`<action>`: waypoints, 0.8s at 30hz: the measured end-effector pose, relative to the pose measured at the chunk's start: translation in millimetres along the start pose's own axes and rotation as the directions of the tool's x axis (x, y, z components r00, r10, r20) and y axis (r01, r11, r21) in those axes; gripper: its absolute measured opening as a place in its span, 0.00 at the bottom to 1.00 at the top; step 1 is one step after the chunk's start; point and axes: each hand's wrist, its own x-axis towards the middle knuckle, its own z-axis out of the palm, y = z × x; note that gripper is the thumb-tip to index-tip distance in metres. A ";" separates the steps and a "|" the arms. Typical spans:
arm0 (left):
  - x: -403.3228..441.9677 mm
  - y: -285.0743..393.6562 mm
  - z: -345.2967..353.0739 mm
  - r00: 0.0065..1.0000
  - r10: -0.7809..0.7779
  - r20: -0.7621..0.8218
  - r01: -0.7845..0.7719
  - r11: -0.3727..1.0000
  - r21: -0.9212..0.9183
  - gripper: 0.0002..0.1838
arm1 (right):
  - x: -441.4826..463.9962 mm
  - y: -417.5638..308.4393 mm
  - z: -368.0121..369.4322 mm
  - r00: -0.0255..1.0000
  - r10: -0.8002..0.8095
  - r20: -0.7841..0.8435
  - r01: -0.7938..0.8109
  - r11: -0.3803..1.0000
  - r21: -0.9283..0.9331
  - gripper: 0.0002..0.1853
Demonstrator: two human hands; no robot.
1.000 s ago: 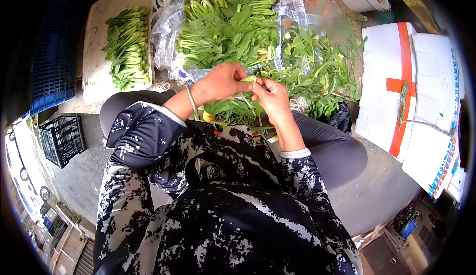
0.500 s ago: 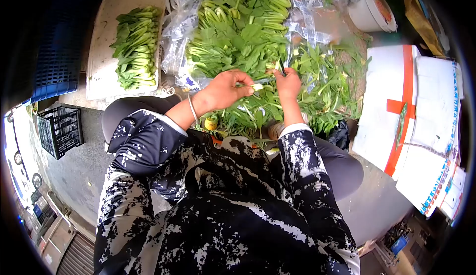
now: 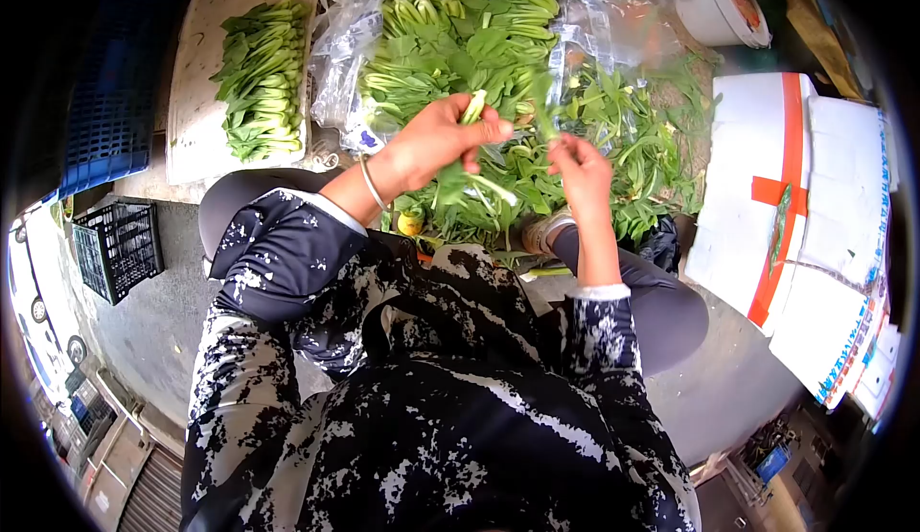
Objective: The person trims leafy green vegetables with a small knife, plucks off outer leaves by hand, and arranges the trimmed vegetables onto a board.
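My left hand (image 3: 436,144), a bangle at its wrist, is closed round a stalk of leafy greens (image 3: 474,105). The stalk's pale cut end sticks up past the fingers; a leaf and a pale stem hang below. To the right, my right hand (image 3: 583,170) pinches a green leaf (image 3: 544,110), blurred by motion and pointing upward. Whether a knife is also in those fingers cannot be made out. Beyond both hands lies a big pile of leafy greens (image 3: 470,53) on clear printed plastic. Loose leaves (image 3: 623,139) are strewn at the right and under my hands.
A pale board (image 3: 201,72) at left carries a row of greens (image 3: 264,81). Taped white foam boxes (image 3: 747,177) stand at right, with a white bucket (image 3: 714,24) behind. A black crate (image 3: 117,249) sits at lower left. Near my knees lies a yellow-orange fruit (image 3: 410,222).
My left hand has turned upward, with the stalk now raised in it. My right hand has shifted right and slightly down, with a blurred leaf where a dark blade showed before.
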 end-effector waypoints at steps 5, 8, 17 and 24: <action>0.5 -25.4 17.1 0.670 0.661 0.337 -0.623 0.254 0.740 0.14 | -51.1 -32.0 2.9 0.964 0.088 0.249 -0.156 0.950 0.270 0.12; 0.5 -29.2 25.4 0.839 0.443 0.315 -0.539 0.603 0.589 0.15 | -55.9 -36.5 2.7 0.960 0.184 0.211 -0.260 0.863 0.432 0.13; 8.9 -9.9 30.9 0.978 0.012 0.208 -0.064 0.967 0.247 0.15 | -60.6 -33.5 7.5 0.984 0.085 0.155 -0.158 0.816 0.556 0.18; 13.1 -9.4 31.1 0.977 -0.007 0.211 -0.062 0.946 0.317 0.13 | -55.1 -32.8 2.6 0.949 0.219 0.227 -0.314 0.718 0.621 0.13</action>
